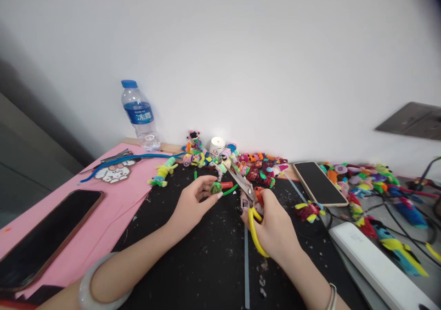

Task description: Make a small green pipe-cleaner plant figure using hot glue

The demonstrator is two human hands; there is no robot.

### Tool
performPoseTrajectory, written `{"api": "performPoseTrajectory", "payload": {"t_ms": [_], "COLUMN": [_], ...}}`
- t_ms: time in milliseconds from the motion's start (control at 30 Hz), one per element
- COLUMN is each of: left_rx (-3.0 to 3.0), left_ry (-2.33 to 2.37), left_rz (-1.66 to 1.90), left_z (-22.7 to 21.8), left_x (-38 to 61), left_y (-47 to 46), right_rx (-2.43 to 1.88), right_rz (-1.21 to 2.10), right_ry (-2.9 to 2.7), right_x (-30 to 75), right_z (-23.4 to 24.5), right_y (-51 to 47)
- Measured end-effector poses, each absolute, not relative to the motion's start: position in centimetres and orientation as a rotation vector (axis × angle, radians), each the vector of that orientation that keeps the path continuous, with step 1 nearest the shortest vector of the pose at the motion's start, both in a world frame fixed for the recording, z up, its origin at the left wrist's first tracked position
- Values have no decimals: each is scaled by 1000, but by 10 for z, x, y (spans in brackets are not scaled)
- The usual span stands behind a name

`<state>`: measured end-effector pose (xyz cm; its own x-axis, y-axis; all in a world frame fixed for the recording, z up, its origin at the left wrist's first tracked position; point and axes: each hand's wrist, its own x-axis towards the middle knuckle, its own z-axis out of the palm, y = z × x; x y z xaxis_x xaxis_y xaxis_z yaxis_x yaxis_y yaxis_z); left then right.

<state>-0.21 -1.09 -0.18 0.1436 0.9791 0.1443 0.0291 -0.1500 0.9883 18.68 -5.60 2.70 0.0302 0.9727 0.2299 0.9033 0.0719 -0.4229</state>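
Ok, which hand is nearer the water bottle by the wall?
Left. The left hand, pinching a green fuzzy piece, is in front and to the right of the water bottle; the right hand, gripping the scissors, lies farther right.

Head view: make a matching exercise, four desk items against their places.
1 water bottle
2 yellow-handled scissors
3 green pipe-cleaner piece
4 white power strip

A pinched in the left hand
B upright by the wall
C lying flat at far right
D held in the right hand

Pairs: 1-B, 2-D, 3-A, 4-C.
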Motion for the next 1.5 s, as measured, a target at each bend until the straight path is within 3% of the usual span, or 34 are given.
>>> {"api": "performPoseTrajectory", "payload": {"t_ms": [433,1500], "left_rx": [1294,1302], "left_ry": [1115,1197], "left_rz": [1210,1264], "left_z": [0,-2], "left_x": [-5,-3], "left_y": [-7,-11], "right_rx": [-1950,-1986], "right_rz": [82,286], "right_ry": [-2128,-2137], "right_x": [189,188], "right_z": [26,27], "right_y": [-58,-59]}}
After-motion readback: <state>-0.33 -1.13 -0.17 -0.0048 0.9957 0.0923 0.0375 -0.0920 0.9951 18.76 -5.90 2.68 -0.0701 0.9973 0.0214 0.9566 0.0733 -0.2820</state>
